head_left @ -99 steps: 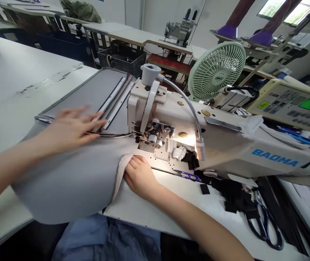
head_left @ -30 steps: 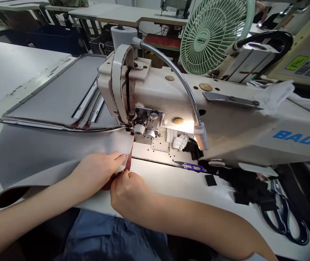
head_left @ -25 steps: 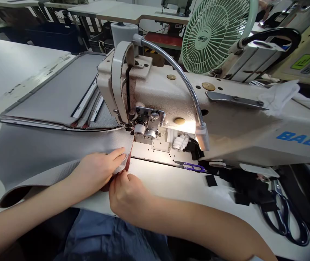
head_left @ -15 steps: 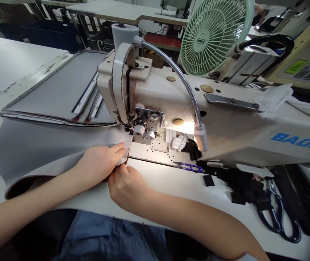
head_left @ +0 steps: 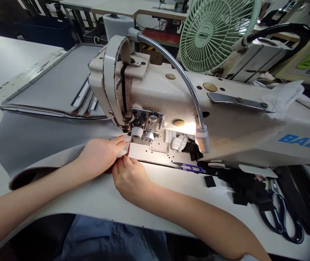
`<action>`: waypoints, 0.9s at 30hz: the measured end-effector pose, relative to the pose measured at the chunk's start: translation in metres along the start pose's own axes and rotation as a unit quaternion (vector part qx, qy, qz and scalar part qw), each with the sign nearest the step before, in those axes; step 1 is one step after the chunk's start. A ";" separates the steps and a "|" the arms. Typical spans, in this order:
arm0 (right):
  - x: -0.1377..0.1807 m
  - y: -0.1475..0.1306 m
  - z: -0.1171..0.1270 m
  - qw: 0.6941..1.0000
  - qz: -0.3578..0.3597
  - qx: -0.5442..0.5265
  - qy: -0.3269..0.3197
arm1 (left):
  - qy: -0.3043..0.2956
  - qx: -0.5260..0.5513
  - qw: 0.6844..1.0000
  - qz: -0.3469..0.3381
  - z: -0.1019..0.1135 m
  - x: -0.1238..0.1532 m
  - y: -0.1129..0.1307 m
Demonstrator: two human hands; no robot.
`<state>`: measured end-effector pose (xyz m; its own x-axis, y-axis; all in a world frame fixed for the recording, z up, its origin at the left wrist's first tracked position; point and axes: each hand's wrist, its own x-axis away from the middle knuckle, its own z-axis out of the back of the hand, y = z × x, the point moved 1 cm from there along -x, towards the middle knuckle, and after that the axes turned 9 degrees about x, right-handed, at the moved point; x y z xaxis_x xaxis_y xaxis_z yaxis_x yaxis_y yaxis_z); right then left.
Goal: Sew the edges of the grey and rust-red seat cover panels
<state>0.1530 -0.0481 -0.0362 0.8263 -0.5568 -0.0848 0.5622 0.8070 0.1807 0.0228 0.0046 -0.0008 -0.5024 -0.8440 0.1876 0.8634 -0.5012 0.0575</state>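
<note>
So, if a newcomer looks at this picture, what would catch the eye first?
The big cream sewing machine fills the middle, with its small lamp lit. Close in front of it, the left hand and right hand pinch the edge of a grey fabric that spreads to the left. A pale green fan stands behind the machine, upper right.

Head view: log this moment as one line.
left hand: pinches grey fabric edge | right hand: pinches same edge | edge: close to sewing machine foot | thread snips: on table, untouched
</note>
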 end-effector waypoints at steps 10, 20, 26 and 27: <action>-0.006 0.008 -0.007 0.999 -0.016 0.036 0.009 | -0.001 0.017 1.000 0.017 0.007 -0.015 -0.005; -0.006 -0.002 -0.010 0.995 -0.046 0.058 0.062 | -0.010 0.098 0.995 0.015 0.025 0.017 -0.002; -0.006 -0.001 -0.014 0.994 -0.040 0.061 0.082 | -0.022 0.332 0.941 0.061 -0.001 -0.006 -0.020; -0.006 0.000 -0.015 0.994 -0.039 0.061 0.085 | -0.014 0.334 0.941 0.057 -0.004 -0.008 -0.021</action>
<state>0.1490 -0.0419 -0.0500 0.7794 -0.5673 -0.2660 0.6257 0.7266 0.2836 0.0085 0.0213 -0.0073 -0.4117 -0.8747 0.2558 0.7527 -0.1681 0.6366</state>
